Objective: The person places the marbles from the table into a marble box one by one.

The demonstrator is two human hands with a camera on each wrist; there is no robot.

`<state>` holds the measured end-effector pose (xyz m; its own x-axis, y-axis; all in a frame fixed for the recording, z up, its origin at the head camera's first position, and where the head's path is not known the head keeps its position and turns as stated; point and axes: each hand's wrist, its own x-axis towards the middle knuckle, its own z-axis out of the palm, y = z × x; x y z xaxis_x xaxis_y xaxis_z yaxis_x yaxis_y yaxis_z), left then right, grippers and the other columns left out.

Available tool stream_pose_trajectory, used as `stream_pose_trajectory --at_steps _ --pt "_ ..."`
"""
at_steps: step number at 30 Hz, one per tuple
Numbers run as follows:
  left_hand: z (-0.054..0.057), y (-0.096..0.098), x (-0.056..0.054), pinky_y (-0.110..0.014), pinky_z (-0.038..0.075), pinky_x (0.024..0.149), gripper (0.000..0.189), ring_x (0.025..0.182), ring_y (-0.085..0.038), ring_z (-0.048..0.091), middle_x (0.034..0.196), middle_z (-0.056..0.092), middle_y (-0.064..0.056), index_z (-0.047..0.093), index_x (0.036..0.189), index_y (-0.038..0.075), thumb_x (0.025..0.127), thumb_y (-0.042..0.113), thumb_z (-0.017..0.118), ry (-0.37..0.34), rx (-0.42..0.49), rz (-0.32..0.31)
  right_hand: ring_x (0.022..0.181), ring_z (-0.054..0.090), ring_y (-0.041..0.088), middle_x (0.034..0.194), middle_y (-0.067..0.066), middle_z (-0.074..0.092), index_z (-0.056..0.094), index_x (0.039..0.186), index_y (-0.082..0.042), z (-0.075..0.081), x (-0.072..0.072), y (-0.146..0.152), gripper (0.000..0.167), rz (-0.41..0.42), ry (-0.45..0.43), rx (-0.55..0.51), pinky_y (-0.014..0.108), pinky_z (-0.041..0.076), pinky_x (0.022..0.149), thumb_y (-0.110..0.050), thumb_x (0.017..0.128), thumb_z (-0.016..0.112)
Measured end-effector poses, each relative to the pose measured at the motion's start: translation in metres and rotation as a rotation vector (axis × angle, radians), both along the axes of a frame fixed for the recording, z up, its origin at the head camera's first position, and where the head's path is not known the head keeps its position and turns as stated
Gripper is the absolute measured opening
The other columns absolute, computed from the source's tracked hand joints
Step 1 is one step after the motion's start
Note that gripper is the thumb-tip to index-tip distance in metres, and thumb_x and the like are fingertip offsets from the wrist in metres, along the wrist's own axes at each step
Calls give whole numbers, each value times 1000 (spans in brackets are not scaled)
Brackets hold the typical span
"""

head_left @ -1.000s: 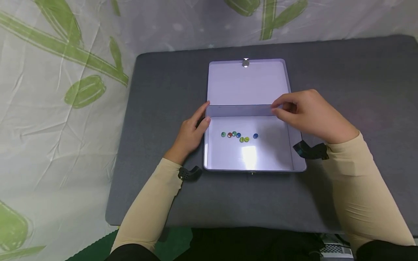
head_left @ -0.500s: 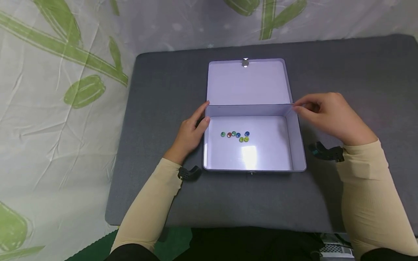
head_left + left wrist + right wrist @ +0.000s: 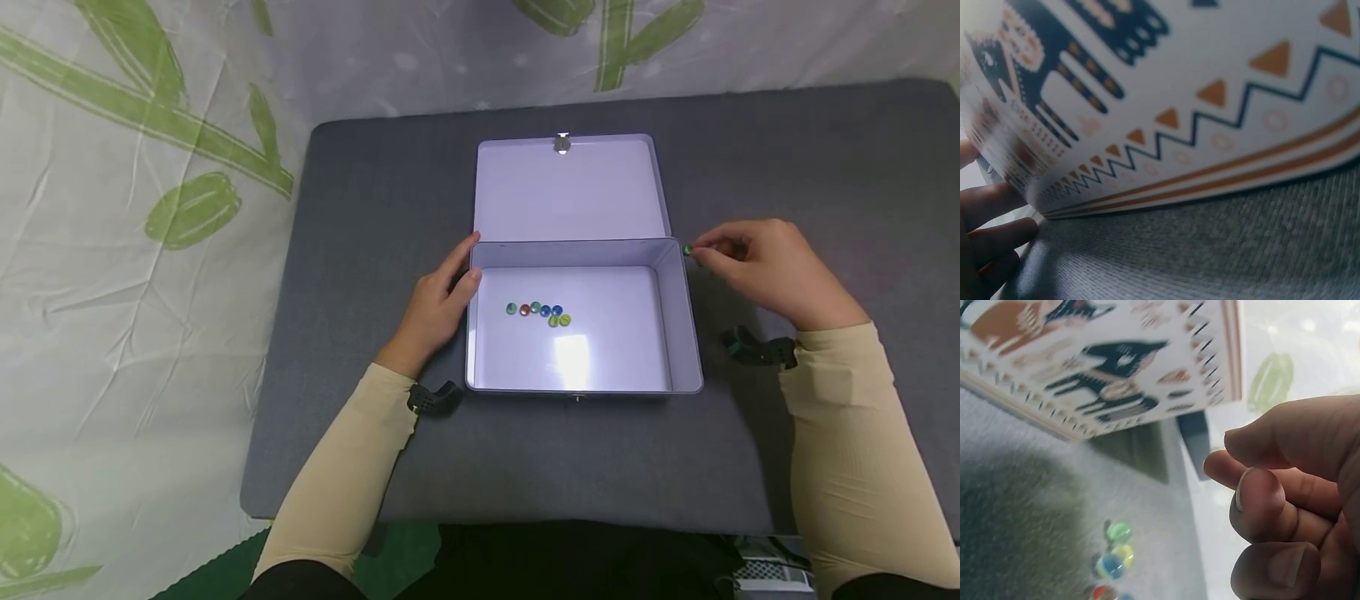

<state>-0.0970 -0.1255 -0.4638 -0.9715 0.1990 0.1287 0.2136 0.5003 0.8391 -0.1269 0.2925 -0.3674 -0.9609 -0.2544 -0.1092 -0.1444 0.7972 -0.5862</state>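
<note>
White box (image 3: 615,358), lid (image 3: 570,187) back: walls (image 3: 680,325) contain marbles (image 3: 525,310). We rest left hand (image 3: 433,308) against its side, apparently steadying; right hand (image 3: 772,271), loosely bent, nothing visible between fingertips, hovers beside green marble (image 3: 687,249) outside box.

Table (image 3: 360,333): one, dark grey, fabric-like top, rounded corners; is carrying the following. Box (image 3: 615,362): one, pale inside, printed outside; is lying near the middle, its lid (image 3: 570,196) standing open at the far side. Loose marbles: green (image 3: 1120,532), yellow (image 3: 1125,554), blue (image 3: 1110,566), red (image 3: 1104,592); are lying close together beyond the box's printed wall, right wrist view.
</note>
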Motion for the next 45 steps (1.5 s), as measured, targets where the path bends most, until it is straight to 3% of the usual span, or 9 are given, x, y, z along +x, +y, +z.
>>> stream_pose_trajectory --at_steps 12,17,28,45 --pt "2 0 2 -53 41 117 73 140 -27 56 153 57 -12 42 162 28 103 70 38 -8 -1 5 69 54 5 92 15 75 78 113 0 -24 -8 23 24 -20 3 56 21 40 60 -18 100 68" --pt "1 0 2 -53 40 117 71 141 -27 56 155 56 -11 42 163 28 104 68 39 -12 -4 3 70 55 4 91 15 75 78 113 1 -28 -9 27 25 -21 -9 77 21 40 61 -17 98 69" --pt "1 1 2 -53 38 119 72 143 -27 53 159 52 -8 40 163 28 104 69 37 -25 1 -2 74 59 23 90 20 73 73 117 7 -38 -9 33 29 -9 -83 118 31 44 58 -15 99 69" --pt "2 2 3 -55 39 118 73 141 -29 55 156 54 -12 40 164 27 104 69 38 -23 4 -5 70 61 14 86 16 76 76 110 5 -41 -4 31 25 -13 -30 119 26 43 58 -16 96 74"
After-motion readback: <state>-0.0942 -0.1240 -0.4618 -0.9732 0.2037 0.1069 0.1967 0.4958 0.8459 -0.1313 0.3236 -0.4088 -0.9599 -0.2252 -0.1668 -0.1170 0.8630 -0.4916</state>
